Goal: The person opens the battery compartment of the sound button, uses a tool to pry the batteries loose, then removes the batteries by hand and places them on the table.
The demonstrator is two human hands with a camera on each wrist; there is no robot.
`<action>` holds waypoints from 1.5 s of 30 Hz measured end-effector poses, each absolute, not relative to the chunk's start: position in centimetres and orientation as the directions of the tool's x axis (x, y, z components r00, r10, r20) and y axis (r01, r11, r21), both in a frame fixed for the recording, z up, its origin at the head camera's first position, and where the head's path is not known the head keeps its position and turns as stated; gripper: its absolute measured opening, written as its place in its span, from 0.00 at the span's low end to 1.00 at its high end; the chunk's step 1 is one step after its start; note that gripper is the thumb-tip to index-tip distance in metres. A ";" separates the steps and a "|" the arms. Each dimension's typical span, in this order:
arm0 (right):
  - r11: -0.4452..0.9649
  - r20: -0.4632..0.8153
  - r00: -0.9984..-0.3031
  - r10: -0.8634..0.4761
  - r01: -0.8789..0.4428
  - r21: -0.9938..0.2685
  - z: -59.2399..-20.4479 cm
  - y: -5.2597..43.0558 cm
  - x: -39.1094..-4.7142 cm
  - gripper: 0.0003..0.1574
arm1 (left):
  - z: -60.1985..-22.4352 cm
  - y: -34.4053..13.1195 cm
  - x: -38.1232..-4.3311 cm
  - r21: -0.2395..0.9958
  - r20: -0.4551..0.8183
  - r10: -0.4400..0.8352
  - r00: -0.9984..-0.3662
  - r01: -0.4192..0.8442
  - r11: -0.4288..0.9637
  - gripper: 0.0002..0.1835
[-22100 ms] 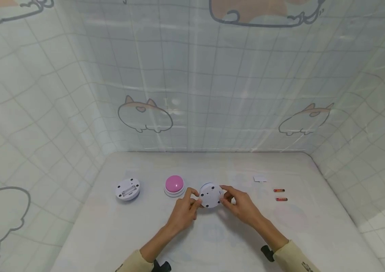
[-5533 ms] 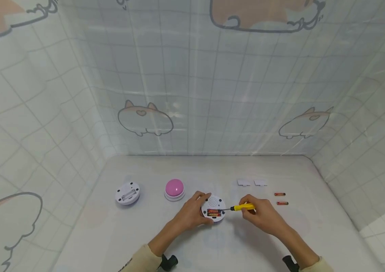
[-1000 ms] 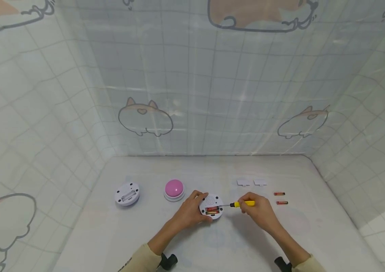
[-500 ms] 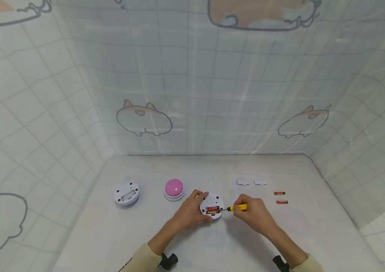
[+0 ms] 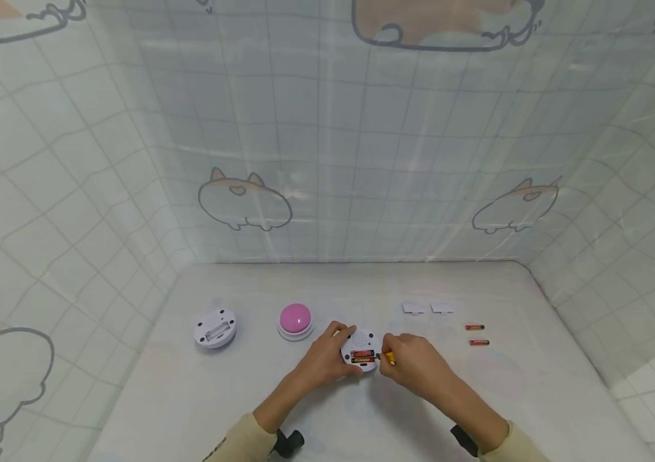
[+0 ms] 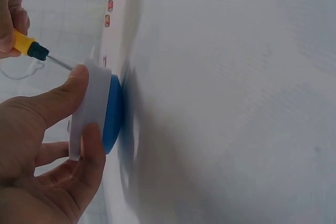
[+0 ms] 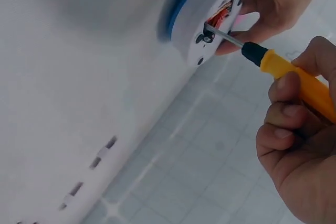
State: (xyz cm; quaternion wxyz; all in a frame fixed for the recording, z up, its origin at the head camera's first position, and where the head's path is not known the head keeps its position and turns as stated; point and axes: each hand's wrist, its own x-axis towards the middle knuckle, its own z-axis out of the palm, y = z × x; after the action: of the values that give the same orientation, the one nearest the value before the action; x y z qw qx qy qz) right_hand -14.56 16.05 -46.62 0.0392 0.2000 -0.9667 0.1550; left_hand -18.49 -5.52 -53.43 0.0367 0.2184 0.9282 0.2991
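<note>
My left hand (image 5: 323, 360) grips the rim of a round white push button (image 5: 360, 339), turned underside up over the table. Its blue dome (image 6: 114, 114) faces the tabletop in the left wrist view. Two red batteries (image 5: 363, 353) lie side by side in its uncovered battery compartment. My right hand (image 5: 417, 367) holds a screwdriver (image 7: 302, 82) with a yellow handle and dark collar. In the right wrist view the screwdriver's metal tip reaches into the compartment at one end of the batteries. Fingers hide most of the handle in the head view.
A pink push button (image 5: 295, 319) stands upright left of the hands. Farther left lies another white button (image 5: 215, 329), underside up, its battery slot bare. Two white battery covers (image 5: 413, 308) lie at the back right, with two loose red batteries (image 5: 479, 342) beyond them.
Since the oldest frame, the held button's cover has come off and lies beside the other; a screwdriver is in my right hand. Lately that hand has moved left, close against the button.
</note>
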 end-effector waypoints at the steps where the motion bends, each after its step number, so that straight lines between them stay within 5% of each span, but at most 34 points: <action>1: 0.870 0.133 -0.920 -0.369 -0.392 -0.297 -46.6 16.1 -14.6 0.08 | -53.4 -5.5 -18.5 0.573 0.059 0.427 -0.902 0.381 0.726 0.50; 11: 0.740 0.062 -0.985 -0.162 -0.163 -0.653 -48.3 18.7 -15.2 0.04 | -53.6 -5.7 -18.1 0.575 0.074 0.408 -0.910 0.373 0.728 0.41; 19: 0.572 -0.058 -0.997 -0.057 0.015 -0.820 -49.8 20.3 -16.1 0.04 | -53.7 -5.7 -18.5 0.549 0.101 0.398 -0.912 0.385 0.742 0.42; 45: 0.495 -0.099 -0.994 -0.050 0.062 -0.867 -49.9 20.6 -16.1 0.04 | -53.7 -5.7 -18.3 0.559 0.090 0.382 -0.920 0.364 0.745 0.41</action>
State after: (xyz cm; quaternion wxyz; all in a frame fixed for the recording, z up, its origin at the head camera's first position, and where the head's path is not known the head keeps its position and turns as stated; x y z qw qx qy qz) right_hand -16.11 20.64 -49.93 -0.0558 -0.0032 -0.8627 0.5026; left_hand -18.34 -5.66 -53.67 0.0148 0.1996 0.9340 0.2959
